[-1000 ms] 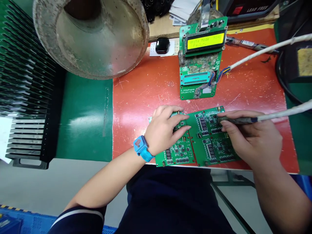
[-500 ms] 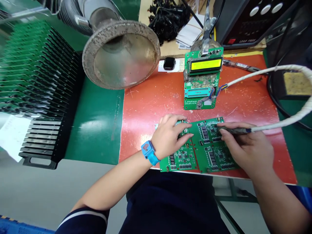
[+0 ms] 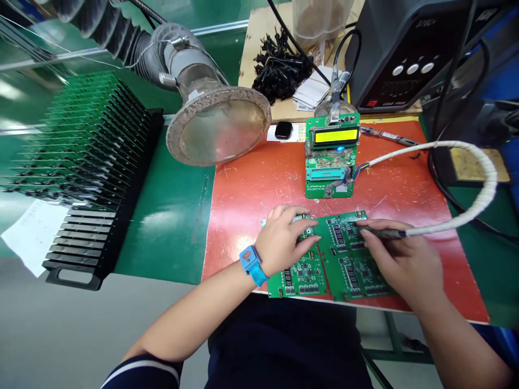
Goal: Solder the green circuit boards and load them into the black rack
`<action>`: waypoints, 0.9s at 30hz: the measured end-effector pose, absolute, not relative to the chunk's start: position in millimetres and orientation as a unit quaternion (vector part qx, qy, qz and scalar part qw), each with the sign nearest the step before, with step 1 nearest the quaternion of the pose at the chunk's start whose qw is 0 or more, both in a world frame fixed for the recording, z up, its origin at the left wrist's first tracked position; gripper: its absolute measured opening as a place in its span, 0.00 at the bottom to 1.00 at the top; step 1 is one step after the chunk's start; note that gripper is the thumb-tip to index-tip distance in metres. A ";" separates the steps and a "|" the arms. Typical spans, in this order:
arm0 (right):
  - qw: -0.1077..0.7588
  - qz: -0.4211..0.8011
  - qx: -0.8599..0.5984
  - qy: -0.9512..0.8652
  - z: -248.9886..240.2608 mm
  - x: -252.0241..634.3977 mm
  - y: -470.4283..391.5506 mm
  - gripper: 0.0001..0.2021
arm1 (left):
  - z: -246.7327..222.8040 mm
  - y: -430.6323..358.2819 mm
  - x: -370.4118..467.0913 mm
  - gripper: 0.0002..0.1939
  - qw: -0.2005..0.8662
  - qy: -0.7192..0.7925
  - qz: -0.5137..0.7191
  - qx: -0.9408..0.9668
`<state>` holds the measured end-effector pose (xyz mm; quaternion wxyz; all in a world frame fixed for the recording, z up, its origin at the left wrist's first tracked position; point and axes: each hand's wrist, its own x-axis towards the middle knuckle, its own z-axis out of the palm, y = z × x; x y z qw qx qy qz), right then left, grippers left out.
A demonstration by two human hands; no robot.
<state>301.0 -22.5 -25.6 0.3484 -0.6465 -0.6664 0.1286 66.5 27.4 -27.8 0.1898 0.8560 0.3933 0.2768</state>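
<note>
A panel of green circuit boards (image 3: 330,265) with digit displays lies flat on the red mat. My left hand (image 3: 286,235), a blue strap on its wrist, rests on the panel's upper left part with its fingers apart, covering some components. In my right hand (image 3: 409,259) is a dark pen-like probe (image 3: 385,233), pinched between thumb and fingers. Its tip is at the upper right board, where the fingers hide the exact contact. A white wrapped cable (image 3: 482,194) joins the probe to a green programmer board (image 3: 330,156), which has a lit yellow screen and a glowing blue light.
A fume extractor hood (image 3: 219,127) hangs at upper left of the mat. At far left stands a black rack (image 3: 101,243) of green boards. A dark soldering station (image 3: 389,59), black cable pieces (image 3: 281,70) and a smartwatch (image 3: 283,129) are at the back.
The camera view has shifted, so the bench sits lower in the picture. A blue light now shows on the programmer board. Both hands keep about the same places on the panel.
</note>
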 end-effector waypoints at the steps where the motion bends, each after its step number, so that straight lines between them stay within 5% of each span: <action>1: 0.351 0.132 -0.645 -0.666 -24.9 301.1 -22.3 0.08 | -27.9 27.4 66.4 0.12 0.190 0.393 0.278 0.856; 27: 0.368 0.163 -0.637 -0.657 -25.5 301.2 -22.0 0.09 | -28.5 27.5 66.0 0.13 0.197 0.402 0.268 0.853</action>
